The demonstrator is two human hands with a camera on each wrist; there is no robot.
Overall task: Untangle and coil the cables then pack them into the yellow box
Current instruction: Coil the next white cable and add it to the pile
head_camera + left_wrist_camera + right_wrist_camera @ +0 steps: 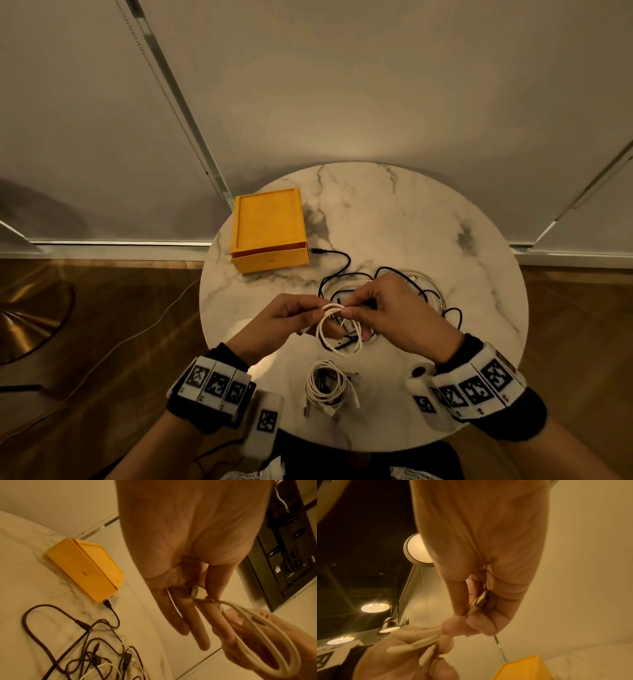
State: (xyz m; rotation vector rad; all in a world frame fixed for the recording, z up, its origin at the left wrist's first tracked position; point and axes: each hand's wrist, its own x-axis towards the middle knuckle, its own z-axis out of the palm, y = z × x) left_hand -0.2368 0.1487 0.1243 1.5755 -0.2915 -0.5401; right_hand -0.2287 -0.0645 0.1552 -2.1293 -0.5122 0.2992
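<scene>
A small coil of white cable (339,330) hangs above the middle of the round marble table (428,219). My left hand (320,308) pinches its top strands from the left, with a white plug (197,592) tucked under the fingers. From the right, my right hand (347,310) pinches the same spot, and a plug end (479,600) lies against its fingers. Behind the hands sprawls a tangle of black and white cables (414,284). A coiled white cable (327,387) lies near the front edge. The yellow box (269,233) sits at the back left with its lid on.
One black cable plug (317,250) lies right beside the box's front right corner. A brass lamp base (24,325) and a thin cord (137,337) are on the wood floor to the left. Pale walls stand close behind the table.
</scene>
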